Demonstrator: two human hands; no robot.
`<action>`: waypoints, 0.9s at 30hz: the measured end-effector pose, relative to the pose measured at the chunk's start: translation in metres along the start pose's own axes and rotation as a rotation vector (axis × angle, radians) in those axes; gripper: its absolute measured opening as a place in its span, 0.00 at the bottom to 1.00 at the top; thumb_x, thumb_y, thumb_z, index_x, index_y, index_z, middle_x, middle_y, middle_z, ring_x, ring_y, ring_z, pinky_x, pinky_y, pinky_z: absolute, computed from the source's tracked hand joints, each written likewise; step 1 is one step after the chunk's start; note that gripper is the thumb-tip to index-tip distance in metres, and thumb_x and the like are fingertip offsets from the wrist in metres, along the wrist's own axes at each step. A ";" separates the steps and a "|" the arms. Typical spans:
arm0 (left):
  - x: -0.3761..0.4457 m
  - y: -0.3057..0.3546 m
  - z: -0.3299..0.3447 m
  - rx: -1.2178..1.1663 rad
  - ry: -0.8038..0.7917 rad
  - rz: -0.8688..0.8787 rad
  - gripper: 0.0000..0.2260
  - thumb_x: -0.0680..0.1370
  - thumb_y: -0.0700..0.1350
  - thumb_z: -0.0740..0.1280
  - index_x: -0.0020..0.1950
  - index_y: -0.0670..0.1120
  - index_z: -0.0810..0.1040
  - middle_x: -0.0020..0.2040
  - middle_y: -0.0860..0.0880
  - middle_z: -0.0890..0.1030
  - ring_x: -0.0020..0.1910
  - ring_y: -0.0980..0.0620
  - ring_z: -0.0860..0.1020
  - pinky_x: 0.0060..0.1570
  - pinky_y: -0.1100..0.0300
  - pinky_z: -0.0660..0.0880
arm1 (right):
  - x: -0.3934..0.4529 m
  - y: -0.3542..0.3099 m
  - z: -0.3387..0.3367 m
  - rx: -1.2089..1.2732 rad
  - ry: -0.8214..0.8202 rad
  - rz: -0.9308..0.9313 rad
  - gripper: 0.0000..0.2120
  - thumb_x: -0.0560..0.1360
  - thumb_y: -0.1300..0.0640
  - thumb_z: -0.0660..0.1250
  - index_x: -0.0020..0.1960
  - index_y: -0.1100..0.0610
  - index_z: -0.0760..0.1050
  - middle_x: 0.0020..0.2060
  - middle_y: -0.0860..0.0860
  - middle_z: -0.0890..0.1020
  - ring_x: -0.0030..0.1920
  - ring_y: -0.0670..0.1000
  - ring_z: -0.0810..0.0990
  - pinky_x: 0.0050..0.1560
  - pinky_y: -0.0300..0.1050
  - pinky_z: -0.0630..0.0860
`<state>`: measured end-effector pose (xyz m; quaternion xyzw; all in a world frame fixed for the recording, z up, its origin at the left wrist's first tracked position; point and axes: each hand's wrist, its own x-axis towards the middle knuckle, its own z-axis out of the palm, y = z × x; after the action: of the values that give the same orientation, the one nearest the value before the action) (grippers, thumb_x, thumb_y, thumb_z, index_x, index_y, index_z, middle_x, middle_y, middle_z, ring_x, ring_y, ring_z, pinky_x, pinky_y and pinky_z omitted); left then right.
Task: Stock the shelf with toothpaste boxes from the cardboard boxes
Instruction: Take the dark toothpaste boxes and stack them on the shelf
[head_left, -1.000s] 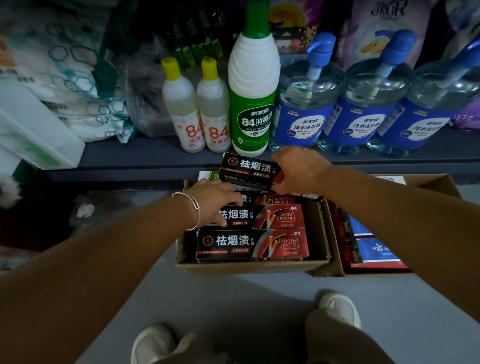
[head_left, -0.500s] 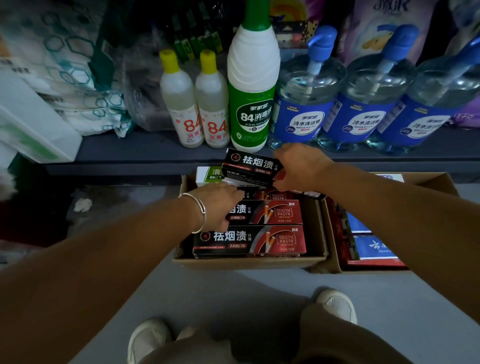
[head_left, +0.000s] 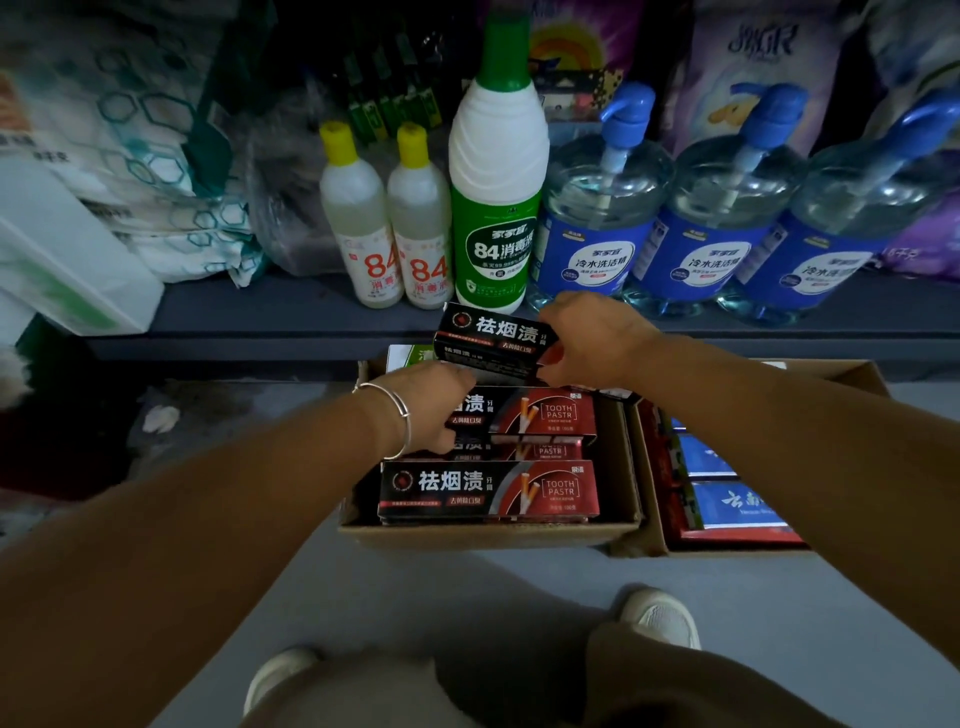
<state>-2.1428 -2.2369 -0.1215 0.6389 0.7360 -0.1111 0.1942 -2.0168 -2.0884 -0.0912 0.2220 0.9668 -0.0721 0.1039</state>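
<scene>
An open cardboard box (head_left: 488, 535) on the floor holds several black-and-red toothpaste boxes; the nearest one (head_left: 488, 488) lies flat at the front. My left hand (head_left: 426, 410), with a bracelet on the wrist, grips the left end of a toothpaste box (head_left: 543, 413) raised slightly above the row in the carton. My right hand (head_left: 592, 340) grips the right end of another black toothpaste box (head_left: 488, 335), held above the carton's far side, just in front of the dark shelf (head_left: 260, 312).
On the shelf stand two small yellow-capped bottles (head_left: 358, 218), a tall green-capped bottle (head_left: 496, 197) and three blue pump bottles (head_left: 597, 218). A second cardboard box (head_left: 649, 467) with blue and red boxes sits to the right. My shoes (head_left: 660, 618) are on the grey floor.
My left hand has taken hold of a box in the carton and raised it a little. My right hand keeps its box near the shelf edge, barely moved.
</scene>
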 end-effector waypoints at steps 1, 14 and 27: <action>-0.004 -0.002 -0.008 -0.023 0.018 0.002 0.24 0.71 0.46 0.70 0.66 0.46 0.69 0.59 0.46 0.76 0.56 0.47 0.75 0.53 0.56 0.74 | -0.001 0.000 -0.005 0.008 0.019 -0.004 0.18 0.72 0.49 0.68 0.56 0.59 0.73 0.51 0.56 0.75 0.54 0.55 0.74 0.50 0.48 0.75; -0.120 -0.025 -0.135 0.025 0.250 -0.018 0.19 0.67 0.47 0.71 0.58 0.51 0.75 0.46 0.52 0.81 0.42 0.51 0.79 0.40 0.61 0.75 | -0.050 -0.034 -0.139 0.019 0.302 -0.138 0.13 0.71 0.52 0.68 0.51 0.60 0.78 0.46 0.54 0.75 0.50 0.53 0.74 0.49 0.47 0.74; -0.215 -0.082 -0.241 0.171 0.492 -0.084 0.18 0.66 0.49 0.70 0.55 0.54 0.75 0.47 0.54 0.81 0.42 0.54 0.77 0.42 0.59 0.77 | -0.035 -0.105 -0.288 -0.026 0.498 -0.181 0.14 0.69 0.51 0.71 0.52 0.57 0.79 0.47 0.53 0.79 0.47 0.53 0.78 0.50 0.50 0.78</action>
<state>-2.2347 -2.3433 0.1807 0.6298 0.7748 -0.0222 -0.0504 -2.0808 -2.1429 0.2055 0.1443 0.9793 -0.0115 -0.1413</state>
